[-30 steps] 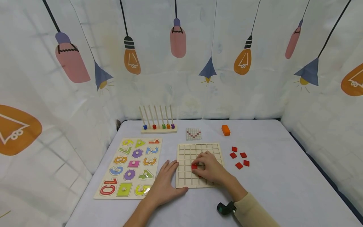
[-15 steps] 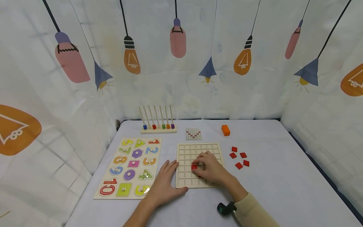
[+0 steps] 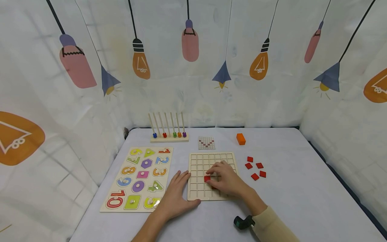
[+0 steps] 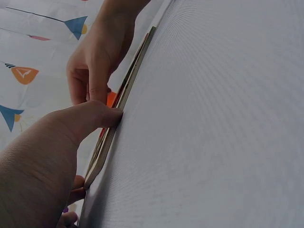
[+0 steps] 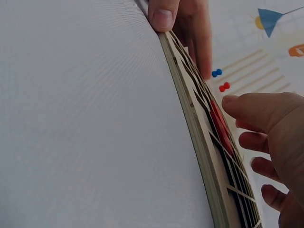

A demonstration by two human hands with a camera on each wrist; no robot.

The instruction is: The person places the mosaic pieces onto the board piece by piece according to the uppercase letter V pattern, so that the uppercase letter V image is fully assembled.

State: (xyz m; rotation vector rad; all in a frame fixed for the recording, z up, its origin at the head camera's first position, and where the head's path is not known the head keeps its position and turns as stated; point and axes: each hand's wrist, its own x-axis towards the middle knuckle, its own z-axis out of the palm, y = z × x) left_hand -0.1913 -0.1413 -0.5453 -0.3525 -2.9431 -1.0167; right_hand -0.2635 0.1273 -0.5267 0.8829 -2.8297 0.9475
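A wooden grid board [image 3: 196, 193] lies flat in front of me. My left hand [image 3: 176, 193] steadies it with straight fingers along the left edge and the thumb at the near edge. In the left wrist view, the thumb tip touches the board's side. A red square tile [image 3: 207, 178] sits in a cell left of the middle. My right hand [image 3: 225, 178] hovers just right of that tile, fingers loosely bent and thumb apart from them, holding nothing. Part of another red tile [image 3: 214, 188] shows under the hand, which hides the board's right part.
Several loose red tiles [image 3: 255, 176] lie right of the board. Behind it are a small pattern card [image 3: 207, 143] and an orange block [image 3: 241, 138]. A number puzzle board [image 3: 137, 179] lies left, and a bead-peg counter [image 3: 169, 139] stands at the back.
My right thumb and fingers have parted from the red tile, and the hand has shifted slightly right. The tile stays in its cell; my left hand has not moved.
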